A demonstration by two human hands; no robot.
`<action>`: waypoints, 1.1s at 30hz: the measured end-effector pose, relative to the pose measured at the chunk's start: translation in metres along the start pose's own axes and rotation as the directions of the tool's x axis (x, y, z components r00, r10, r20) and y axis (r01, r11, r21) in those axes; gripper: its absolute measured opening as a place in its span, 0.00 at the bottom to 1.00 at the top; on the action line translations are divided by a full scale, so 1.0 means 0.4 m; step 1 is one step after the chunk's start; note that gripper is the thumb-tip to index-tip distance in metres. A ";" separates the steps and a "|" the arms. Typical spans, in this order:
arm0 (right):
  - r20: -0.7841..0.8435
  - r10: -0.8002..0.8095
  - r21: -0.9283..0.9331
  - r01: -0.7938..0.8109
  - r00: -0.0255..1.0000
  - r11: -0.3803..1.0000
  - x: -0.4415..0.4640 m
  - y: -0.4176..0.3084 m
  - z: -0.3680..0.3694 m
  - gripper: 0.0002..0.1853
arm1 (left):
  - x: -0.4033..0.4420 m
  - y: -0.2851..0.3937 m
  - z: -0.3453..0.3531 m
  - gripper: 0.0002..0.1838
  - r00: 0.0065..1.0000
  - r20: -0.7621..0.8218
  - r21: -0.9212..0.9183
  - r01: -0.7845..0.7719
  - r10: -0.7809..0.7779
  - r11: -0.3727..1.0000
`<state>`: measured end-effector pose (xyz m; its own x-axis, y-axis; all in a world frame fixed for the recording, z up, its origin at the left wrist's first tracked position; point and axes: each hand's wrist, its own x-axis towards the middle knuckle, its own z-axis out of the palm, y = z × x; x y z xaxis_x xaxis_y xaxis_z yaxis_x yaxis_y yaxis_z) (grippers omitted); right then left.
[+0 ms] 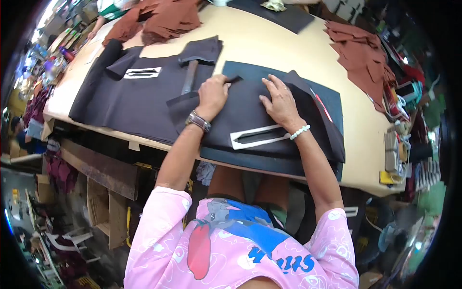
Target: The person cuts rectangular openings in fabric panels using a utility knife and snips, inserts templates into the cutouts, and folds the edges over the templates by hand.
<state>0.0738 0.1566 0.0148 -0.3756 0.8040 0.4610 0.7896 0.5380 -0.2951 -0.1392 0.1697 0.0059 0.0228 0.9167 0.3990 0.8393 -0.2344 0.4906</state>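
A dark fabric piece [250, 111] lies over a dark green mat [240, 67] on the table in front of me. My left hand [213, 98] is closed at the upper left of this fabric, and a dark bit of cloth pokes out past its fingertips. On the right, my right hand [282, 103] rests with fingers spread on the same fabric, above a white-bordered slot [250, 138]. The fabric's right side is raised in a fold. Left of my left hand, a hammer [191, 74] lies on other dark fabric [144, 98].
More dark cloth carries a second white-bordered slot [142, 72] at left. Rust-brown fabric piles [168, 21] sit at the back left, others [358, 58] at the right. A dark sheet [284, 17] lies at the back. Part of another person [108, 9] shows at the far left.
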 end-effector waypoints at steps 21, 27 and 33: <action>0.559 0.153 -0.194 -0.051 0.815 0.980 0.357 0.036 -0.300 0.11 | 0.258 -0.336 -0.666 0.18 0.986 -0.138 0.221 0.119 -0.090 0.968; 0.417 0.118 -0.081 -0.092 0.901 0.992 0.479 0.150 -0.239 0.10 | 0.362 -0.432 -0.706 0.16 0.984 -0.043 0.534 0.171 -0.175 0.828; 0.276 0.368 0.260 -0.438 0.888 0.861 0.550 0.073 -0.171 0.12 | 0.489 -0.390 -0.646 0.11 0.974 -0.140 0.598 0.226 -0.177 0.769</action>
<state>0.0474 0.3319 0.1648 -0.1766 0.9818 0.0693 0.7180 0.1767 -0.6733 -0.4061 0.3021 0.2075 -0.2028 0.8891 0.4104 0.9754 0.2205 0.0043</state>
